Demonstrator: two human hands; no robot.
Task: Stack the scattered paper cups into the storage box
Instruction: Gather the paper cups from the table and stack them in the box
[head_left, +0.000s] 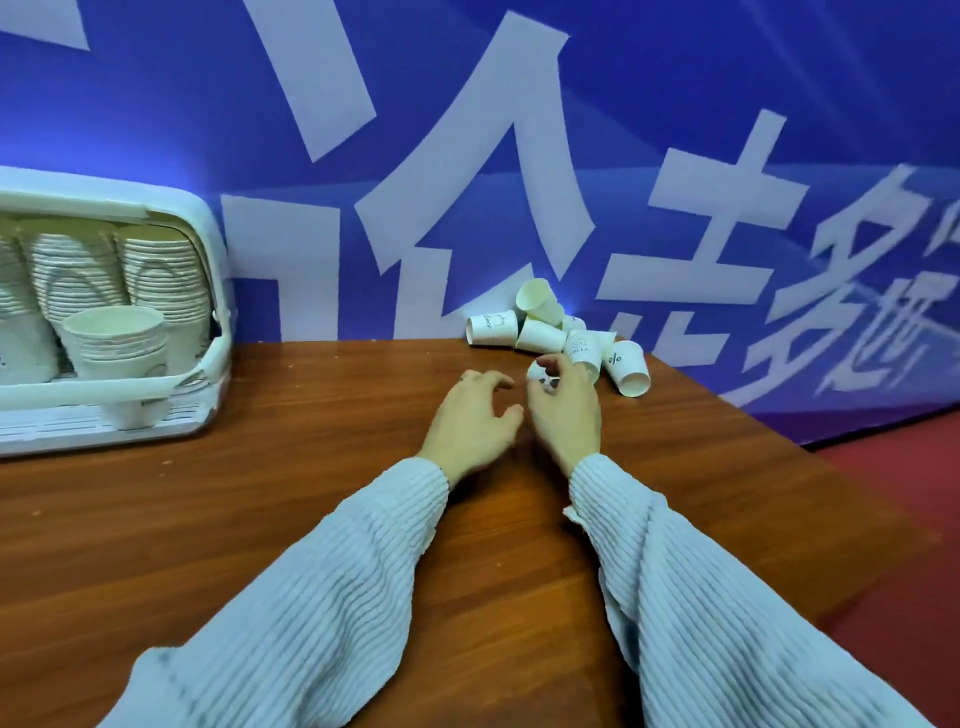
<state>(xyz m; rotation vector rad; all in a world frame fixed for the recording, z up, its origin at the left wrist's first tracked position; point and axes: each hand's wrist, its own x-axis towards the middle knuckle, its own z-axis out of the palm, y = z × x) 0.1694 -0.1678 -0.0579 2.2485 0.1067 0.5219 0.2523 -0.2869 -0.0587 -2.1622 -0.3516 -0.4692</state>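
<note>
Several white paper cups (540, 322) lie scattered in a heap at the far edge of the wooden table (311, 493), against the blue wall. My right hand (566, 410) reaches into the near side of the heap and its fingers curl round one small cup (540, 375), mostly hidden by them. Just to the left, my left hand (475, 421) hovers over the table with relaxed fingers and holds nothing. The white storage box (218, 332) stands at the far left, filled with tall stacks of cups (117, 340).
A blue banner with large white characters (493, 182) forms the wall right behind the table. The table's right edge (779, 447) runs diagonally, with red floor (909, 493) beyond it. Bare wood lies between the box and the heap.
</note>
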